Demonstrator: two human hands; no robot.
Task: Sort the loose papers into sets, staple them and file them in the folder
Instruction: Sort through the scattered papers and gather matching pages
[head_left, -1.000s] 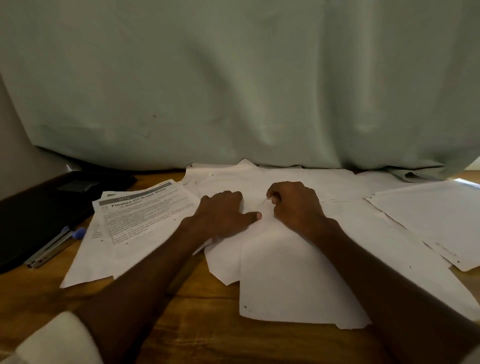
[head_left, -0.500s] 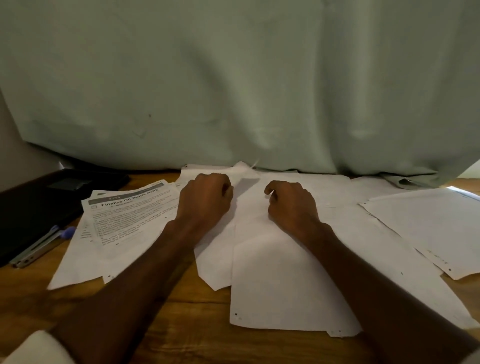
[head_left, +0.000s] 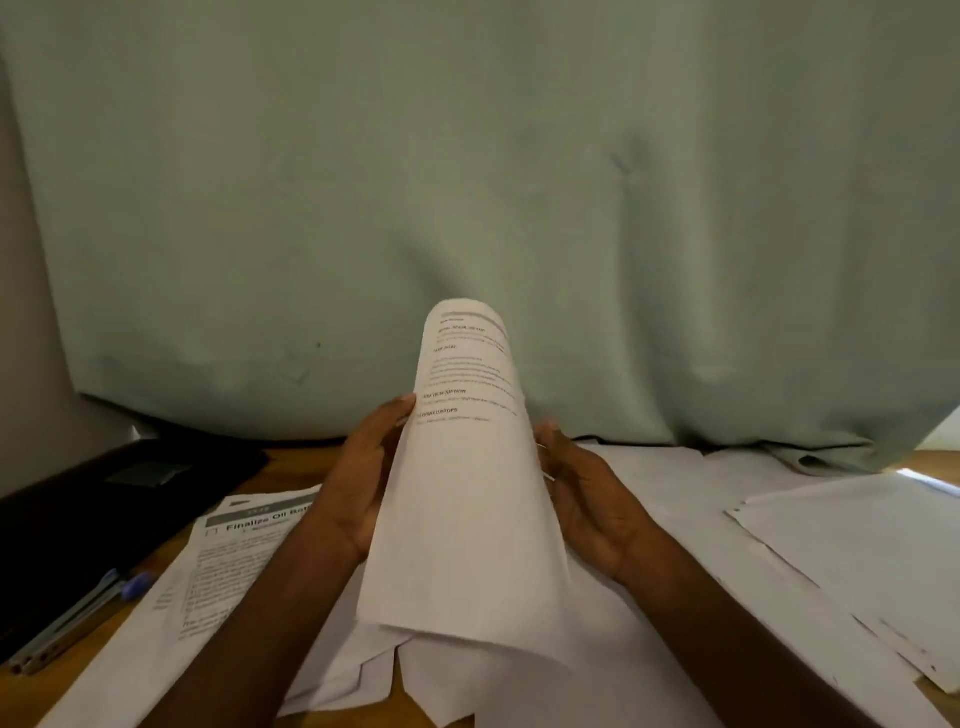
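Printed white paper sheet (head_left: 467, 499) is up off the wooden desk (head_left: 218, 712), bowed between both hands: left hand (head_left: 358, 483) and right hand (head_left: 592, 499) grip its edges. More loose white papers (head_left: 779, 561) underneath, black folder (head_left: 104, 514) far left.

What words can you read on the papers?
"Finalize Oil Bott", cut off by the arm: heading on the printed sheet lying on the table.
"TASK GOAL": on the curled sheet held up in both hands.
"TASK DESCRIPTION", first letters hidden: same sheet.
"REQUIRED PROPS", partly hidden: same sheet.
All smaller print is too blurred to read.
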